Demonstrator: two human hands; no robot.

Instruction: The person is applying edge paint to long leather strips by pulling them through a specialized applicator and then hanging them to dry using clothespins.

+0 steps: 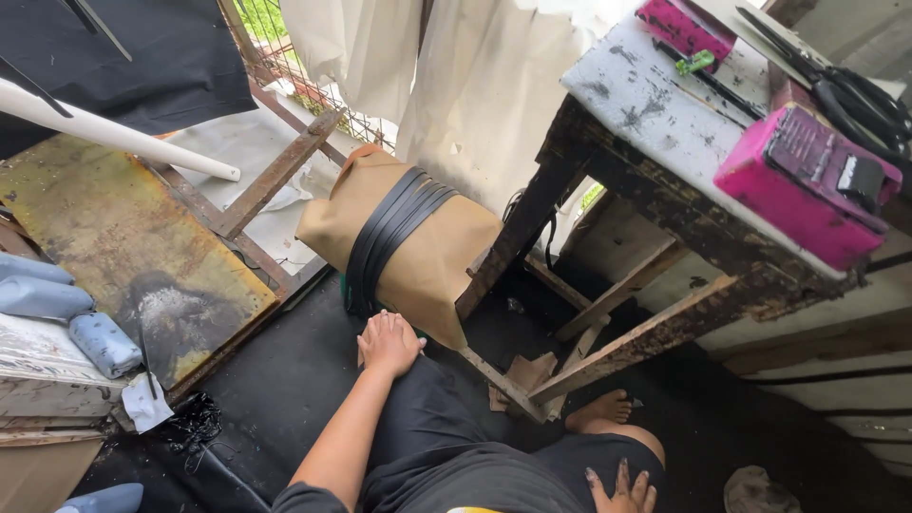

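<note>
Two bare hands rest on the person's own dark-clothed knees: the left hand lies flat with fingers spread and gripping nothing, just beside the lower edge of the tan cloth bundle, and the right hand sits open at the bottom of the frame, fingers splayed on the thigh, also holding nothing. The bundle stands on the dark floor against a leg of the worn wooden table, and a stack of black straps hangs wrapped around its middle. As a judgement, a reach toward that bundle goes best from the left hand, which is nearest; a grip low on the cloth, under the straps, would keep them from sliding off, and the table leg close behind leaves little room, so a pull forward seems safer than a sideways one. On the tabletop sit two pink boxes, the nearer pink box with a dark lid and a black clasp, shut, so its contents are hidden; the farther pink box is also closed. Black scissors lie beside them.
</note>
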